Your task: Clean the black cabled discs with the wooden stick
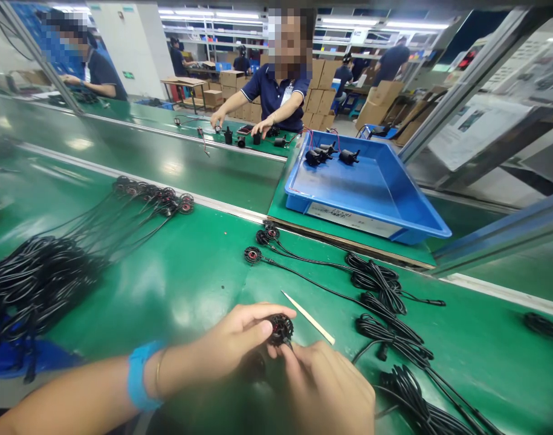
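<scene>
My left hand (233, 344), with a blue wristband, pinches a small round black motor part (280, 329) that shows red inside. My right hand (328, 386) is closed and meets the same part from below and to the right; its fingertips are hidden. A thin pale stick (307, 317) lies on the green bench just beyond my hands. Three more round parts (260, 241) with black cables lie farther out, and their coiled leads (385, 302) trail to the right.
A blue tray (371, 199) holding black pump-like parts stands at the back right. A heap of black cables (35, 284) with a row of round parts (153, 196) lies at the left. A co-worker (276, 90) handles parts across the conveyor.
</scene>
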Motion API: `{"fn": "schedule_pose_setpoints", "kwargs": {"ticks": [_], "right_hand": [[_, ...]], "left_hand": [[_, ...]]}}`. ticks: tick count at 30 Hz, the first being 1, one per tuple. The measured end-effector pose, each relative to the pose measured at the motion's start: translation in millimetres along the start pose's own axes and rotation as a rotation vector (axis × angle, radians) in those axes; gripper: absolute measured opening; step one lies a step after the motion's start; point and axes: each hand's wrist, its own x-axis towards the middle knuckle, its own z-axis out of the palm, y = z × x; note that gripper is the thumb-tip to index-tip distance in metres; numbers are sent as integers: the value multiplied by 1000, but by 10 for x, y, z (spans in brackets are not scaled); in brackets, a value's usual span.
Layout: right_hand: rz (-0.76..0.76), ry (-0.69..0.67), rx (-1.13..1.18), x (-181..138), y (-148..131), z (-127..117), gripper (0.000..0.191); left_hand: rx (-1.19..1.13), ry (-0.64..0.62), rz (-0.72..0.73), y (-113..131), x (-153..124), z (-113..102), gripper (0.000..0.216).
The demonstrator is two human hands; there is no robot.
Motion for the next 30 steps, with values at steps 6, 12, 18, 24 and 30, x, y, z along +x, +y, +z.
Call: {"fn": "schedule_pose_setpoints", "kwargs": {"ticks": [6,12,18,24,30], "right_hand": [[-119,-4,-30,-11,31,34,6],[-45,-64,-12,-62,-16,63,6],[27,-62,57,-34,-52,6,16],[38,-10,80,37,-72,-20,24],[1,27,46,82,-30,-51,13]], "left_hand": [[233,-3,-53,62,-65,38,30],[106,-68,-44,-9,-81,55,22],[35,-73,2,-23,-80,60,15],[77,-21,43,-7,-66,106,9],[591,-59,323,115,-27,22,18]]}}
